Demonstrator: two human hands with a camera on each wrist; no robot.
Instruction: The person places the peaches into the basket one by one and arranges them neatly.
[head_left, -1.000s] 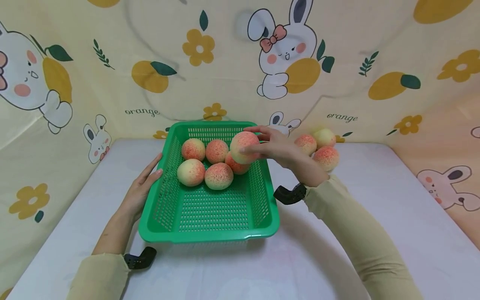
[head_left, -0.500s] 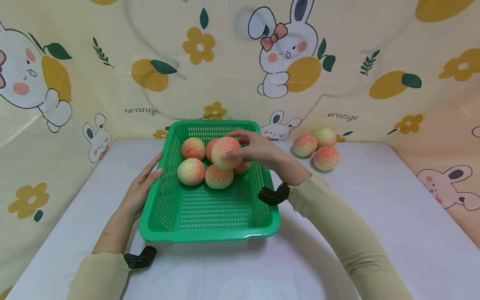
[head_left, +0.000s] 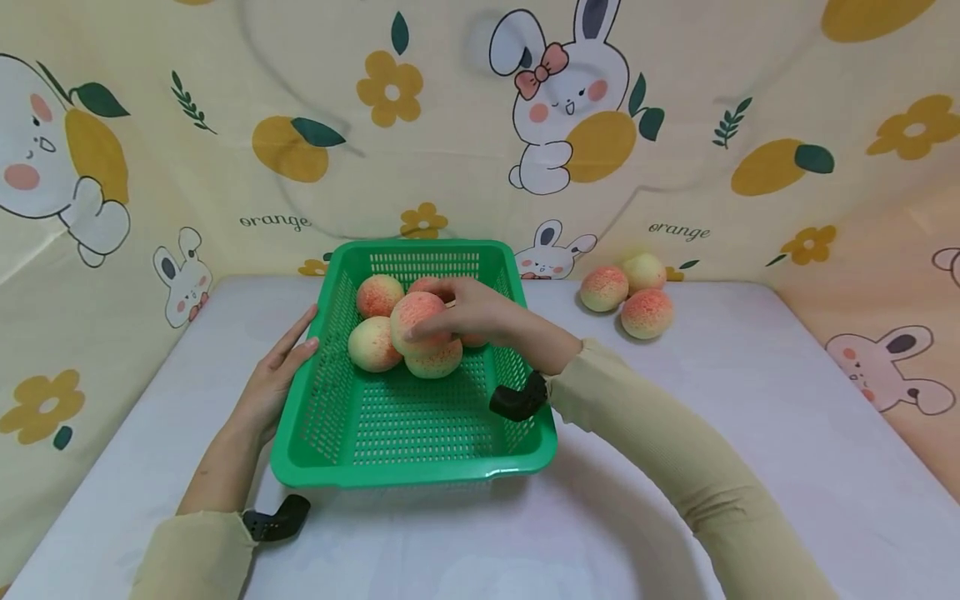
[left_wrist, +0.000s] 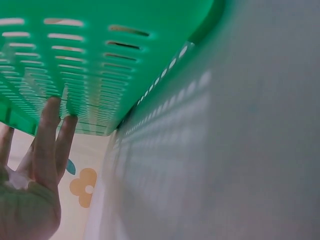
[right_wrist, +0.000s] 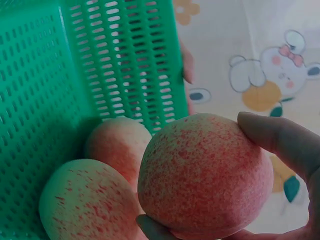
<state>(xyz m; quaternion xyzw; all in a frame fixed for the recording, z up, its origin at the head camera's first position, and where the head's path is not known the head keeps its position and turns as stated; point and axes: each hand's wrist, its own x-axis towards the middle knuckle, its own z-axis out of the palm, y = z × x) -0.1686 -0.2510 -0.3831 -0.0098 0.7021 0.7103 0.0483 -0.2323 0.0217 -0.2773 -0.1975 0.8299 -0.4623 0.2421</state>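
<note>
My right hand (head_left: 476, 312) pinches a red-and-yellow speckled peach (head_left: 414, 321) between thumb and fingers, above the green plastic basket (head_left: 420, 475). In the right wrist view the held peach (right_wrist: 205, 177) fills the lower middle, with the thumb on one side and fingertips on the other. Several other peaches lie in the far half of the basket, among them a pale one (head_left: 373, 344) at the left; the held peach and my hand partly cover some. My left hand (head_left: 270, 379) touches the basket's left side, its straight fingers (left_wrist: 46, 142) against the slotted wall in the left wrist view.
Three more peaches (head_left: 647, 314) sit together on the white table (head_left: 720, 417) at the back right. A cream cloth (head_left: 442, 142) printed with rabbits and flowers rises behind the table. Each wrist wears a black device (head_left: 277, 518).
My right hand has carried the peach leftward and slightly down, from the basket's right side to over the peaches in the middle. My left hand stays at the basket's left side.
</note>
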